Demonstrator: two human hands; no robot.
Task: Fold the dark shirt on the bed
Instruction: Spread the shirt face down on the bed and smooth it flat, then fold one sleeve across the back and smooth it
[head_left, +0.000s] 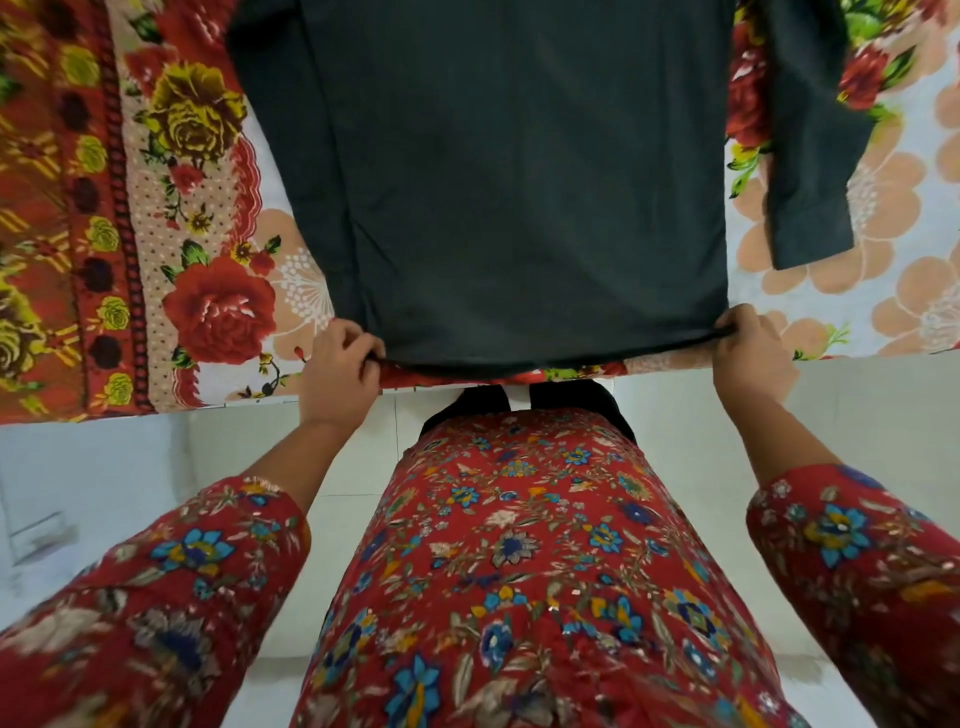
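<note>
Dark shirt (509, 182) spread flat on the bed (62, 395), on top of a flowered bedsheet (218, 306) with red and yellow roses at the left and peach blossoms at the right. Back or front side up: not possible to say. Upper part of the shirt cut off by the top edge of the view. Hem (545, 361) lying close to the near edge of the bed, with a narrow strip of sheet showing just under it. One long sleeve (810, 171) at the right, apart from the body of the shirt, with the cuff pointing toward the near edge.

Left hand (337, 371) at the left corner of the hem, fingers curled, pinching the cloth between thumb and fingers. Right hand (748, 358) at the right corner, gripping in the same way. Hem stretched between the two hands in a slightly bowed line. Whether raised from the sheet or resting on it: cannot tell.

Both forearms reaching forward out of red flowered sleeves. In the middle, a red flowered dress (519, 571) just before the bed edge. Under it and at both sides, a white tiled floor (857, 415).
</note>
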